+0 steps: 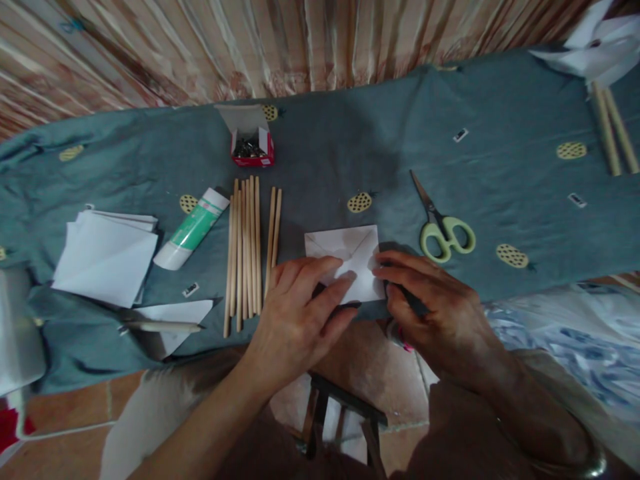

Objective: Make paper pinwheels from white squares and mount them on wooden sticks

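A small white folded paper [363, 257] with diagonal creases lies near the table's front edge. My left hand [303, 303] covers its left side, fingertips pressing on the sheet and thumb at the lower edge. At the right edge, my right hand [433, 300] grips the paper between fingers and thumb. Green-handled scissors [443, 230] lie just beyond my right hand, blades pointing away. Left of my left hand are several thin wooden sticks [243, 247], with a couple more set slightly apart.
A glue tube [193, 230], a stack of white paper squares [107, 253] and a pencil [163, 327] on a paper piece are at left. An open red box [253, 150] of small metal pieces stands behind. A paper pinwheel [600, 50] on sticks lies far right.
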Demonstrator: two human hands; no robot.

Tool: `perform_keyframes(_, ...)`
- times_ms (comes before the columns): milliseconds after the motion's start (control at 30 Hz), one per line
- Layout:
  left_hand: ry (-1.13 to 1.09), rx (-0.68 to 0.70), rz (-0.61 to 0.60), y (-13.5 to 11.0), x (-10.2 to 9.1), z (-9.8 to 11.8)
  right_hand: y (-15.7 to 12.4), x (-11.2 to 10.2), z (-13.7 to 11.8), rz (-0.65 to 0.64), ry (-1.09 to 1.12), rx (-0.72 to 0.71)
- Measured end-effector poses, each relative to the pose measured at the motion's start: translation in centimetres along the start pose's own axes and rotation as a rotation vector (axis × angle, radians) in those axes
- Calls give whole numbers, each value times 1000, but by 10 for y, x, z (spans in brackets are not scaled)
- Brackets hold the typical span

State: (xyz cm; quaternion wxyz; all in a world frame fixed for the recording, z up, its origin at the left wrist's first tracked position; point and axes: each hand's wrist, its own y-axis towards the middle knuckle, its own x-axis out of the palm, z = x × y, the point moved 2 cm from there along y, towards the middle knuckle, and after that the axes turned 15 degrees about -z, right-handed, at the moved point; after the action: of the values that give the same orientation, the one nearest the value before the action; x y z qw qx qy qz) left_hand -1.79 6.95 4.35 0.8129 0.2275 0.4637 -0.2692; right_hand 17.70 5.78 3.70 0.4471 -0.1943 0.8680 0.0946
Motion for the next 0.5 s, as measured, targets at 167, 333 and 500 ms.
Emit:
perform_keyframes(167,-141,-122,10,-5,-8,-15,0,-1,1,10,11,29)
perform_keyframes(333,-101,-166,-7,-6,-12,-21,2,-1,3,-19,-11,8)
perform_keyframes(500,-5,0,63,-6,-10,-1,3,-2,3,-88,22,5)
